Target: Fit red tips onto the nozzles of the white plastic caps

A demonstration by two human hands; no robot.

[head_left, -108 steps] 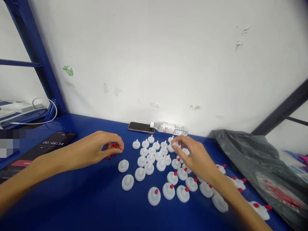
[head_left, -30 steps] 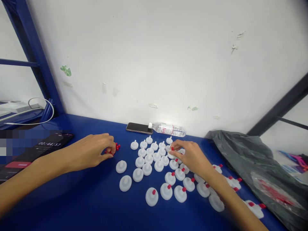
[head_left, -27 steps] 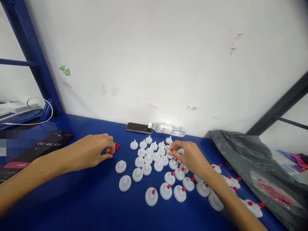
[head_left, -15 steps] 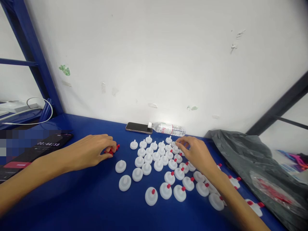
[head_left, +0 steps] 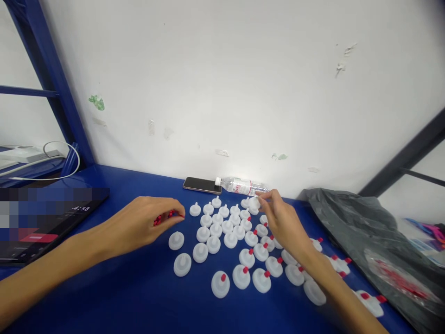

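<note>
Many white round lids with spouts [head_left: 230, 240] are spread over the blue table; those at the front and right wear small red tips [head_left: 267, 274]. My left hand [head_left: 153, 220] is closed in a pinch left of the lids, with a trace of red at its fingertips, apparently a small red cap. Through the gap under its fingers shows a small pile of red caps [head_left: 158, 220]. Toward the back, my right hand [head_left: 281, 215] pinches a white spouted lid [head_left: 255, 204] by its edge, raised slightly above its neighbours. Its forearm hides some lids at the right.
Against the wall lie a dark phone [head_left: 202, 184] and a clear plastic bottle [head_left: 239, 186]. A grey plastic bag [head_left: 333, 218] covers the right edge, with a clear packet of red pieces [head_left: 399, 278] on it. A device with a timer screen [head_left: 66, 222] sits at the left.
My left hand has shifted right from the red pile, its fingertips now together. My right hand has picked a white lid up slightly from among the others. The view has shifted a little.
</note>
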